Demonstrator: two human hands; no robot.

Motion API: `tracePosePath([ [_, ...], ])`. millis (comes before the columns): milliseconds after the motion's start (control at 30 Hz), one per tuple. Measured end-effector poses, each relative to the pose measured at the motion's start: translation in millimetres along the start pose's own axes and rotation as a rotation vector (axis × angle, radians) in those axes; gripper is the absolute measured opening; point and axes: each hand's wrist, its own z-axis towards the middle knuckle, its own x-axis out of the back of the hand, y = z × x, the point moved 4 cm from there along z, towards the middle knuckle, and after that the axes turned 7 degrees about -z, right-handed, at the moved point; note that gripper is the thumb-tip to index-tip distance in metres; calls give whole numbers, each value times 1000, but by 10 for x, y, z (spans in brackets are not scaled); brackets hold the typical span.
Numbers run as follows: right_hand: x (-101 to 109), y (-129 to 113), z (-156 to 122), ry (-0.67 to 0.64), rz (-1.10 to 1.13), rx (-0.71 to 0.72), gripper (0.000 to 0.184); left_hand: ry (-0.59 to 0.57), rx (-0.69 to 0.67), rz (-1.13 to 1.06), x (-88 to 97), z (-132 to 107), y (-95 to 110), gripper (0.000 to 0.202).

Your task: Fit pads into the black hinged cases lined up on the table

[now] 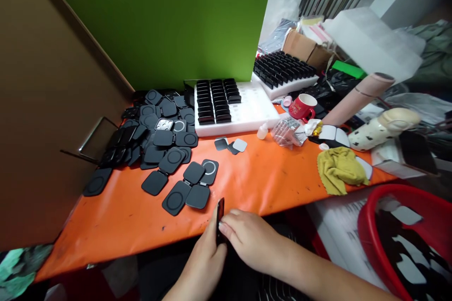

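My left hand (207, 256) is closed around a thin black charger pad (221, 208), held upright and edge-on at the table's front edge. The fingertips of my right hand (247, 237) press against the pad's right side, thumb and fingers drawn together. Just beyond my hands lie folding charger pads (174, 196), dark, square-cornered and hinged in pairs, some with a ring on the face. A larger heap of such pads (164, 137) fills the left part of the table. Small grey and white square sheets (239, 145) lie farther back.
A white foam tray (259, 108) holds rows of upright black pads; a second filled tray (285, 75) stands behind. On the orange table (271, 181) are a small bottle (262, 131), red mug (302, 106) and yellow cloth (339, 169). A red basin (367, 225) stands at the right.
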Motion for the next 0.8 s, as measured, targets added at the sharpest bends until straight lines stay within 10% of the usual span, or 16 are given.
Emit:
tracePosePath([
  [800, -165, 213, -35, 0, 181, -153, 21, -77, -96, 334, -101, -3, 1, 59],
])
